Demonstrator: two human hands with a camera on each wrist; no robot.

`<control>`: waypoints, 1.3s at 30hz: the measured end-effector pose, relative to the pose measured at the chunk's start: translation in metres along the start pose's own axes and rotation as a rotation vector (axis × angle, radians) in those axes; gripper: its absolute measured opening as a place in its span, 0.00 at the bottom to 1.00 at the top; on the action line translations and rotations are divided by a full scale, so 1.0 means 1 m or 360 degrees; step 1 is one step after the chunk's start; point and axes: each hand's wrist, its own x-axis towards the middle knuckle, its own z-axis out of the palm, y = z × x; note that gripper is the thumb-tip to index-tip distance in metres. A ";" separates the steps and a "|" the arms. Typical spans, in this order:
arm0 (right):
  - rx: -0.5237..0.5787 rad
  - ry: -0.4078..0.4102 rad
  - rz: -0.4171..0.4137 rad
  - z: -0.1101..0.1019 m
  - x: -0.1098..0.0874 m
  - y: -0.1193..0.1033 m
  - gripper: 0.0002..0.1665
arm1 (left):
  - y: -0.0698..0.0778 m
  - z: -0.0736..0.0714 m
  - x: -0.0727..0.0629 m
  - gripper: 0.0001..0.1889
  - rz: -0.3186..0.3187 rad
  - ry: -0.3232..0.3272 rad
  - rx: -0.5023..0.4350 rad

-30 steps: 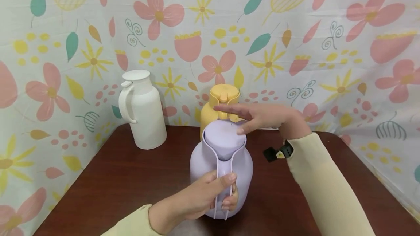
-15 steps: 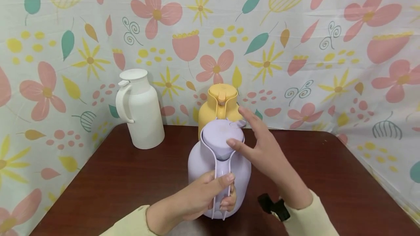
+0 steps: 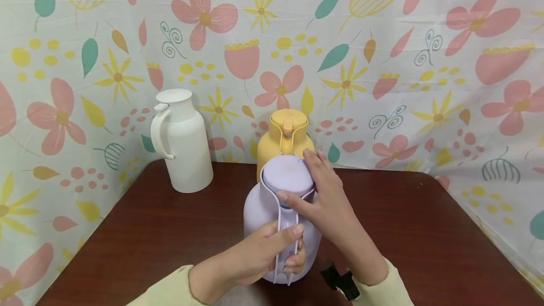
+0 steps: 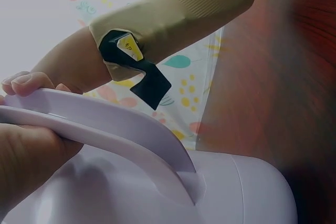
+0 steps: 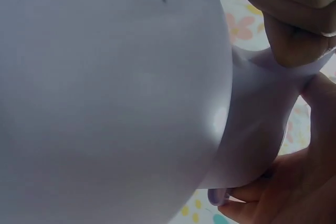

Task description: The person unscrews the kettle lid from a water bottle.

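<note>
A lilac thermos jug (image 3: 260,204) stands upright on the table, its handle (image 3: 288,218) towards me. My left hand (image 3: 255,254) grips that handle, thumb on the near side and fingertips wrapped round its right edge. Over the jug's top, my right hand (image 3: 329,199) spans the round lid (image 3: 289,173) from the right, with the thumb at the near rim and the fingers along the far right side. In the right wrist view the jug's body (image 5: 115,98) fills most of the picture, and fingertips (image 5: 231,211) touch the spout below the neck.
Right behind the lilac jug is a yellow thermos jug (image 3: 265,148), partly hidden. A white thermos jug (image 3: 190,150) stands at the back left of the dark wooden table (image 3: 425,230). Flower-patterned cloth (image 3: 374,18) hangs behind. A black strap (image 3: 340,280) is at my right wrist.
My right hand has come down from above the lid and closed in on its right side. The small lever at the spout is now hidden by it. The left hand keeps its grip.
</note>
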 end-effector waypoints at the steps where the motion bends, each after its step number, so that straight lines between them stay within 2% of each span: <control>1: -0.0008 -0.0022 0.0013 -0.001 0.000 0.000 0.57 | 0.000 0.000 0.000 0.34 -0.0001 -0.0001 -0.0007; 6: -0.0060 -0.0111 0.0037 -0.004 0.001 -0.002 0.56 | 0.000 0.000 0.001 0.34 0.0002 -0.0004 -0.0012; 15: -0.0066 -0.0117 0.0028 -0.006 0.005 0.000 0.50 | 0.001 0.000 0.002 0.32 -0.0031 0.0010 -0.0012; 21: -0.0011 -0.0173 -0.0044 -0.011 0.011 0.005 0.45 | 0.001 0.001 0.002 0.32 -0.0045 0.0022 -0.0012; 28: 0.0101 -0.0293 -0.0112 -0.018 0.016 0.016 0.43 | 0.000 0.001 0.002 0.33 -0.0040 0.0023 -0.0001; 32: 0.0146 -0.0363 -0.0207 -0.021 0.021 0.025 0.43 | 0.000 0.001 0.001 0.33 -0.0035 0.0021 0.0005; 39: 0.0249 -0.0614 -0.0361 -0.029 0.037 0.040 0.44 | -0.001 0.001 0.000 0.34 -0.0021 0.0019 0.0013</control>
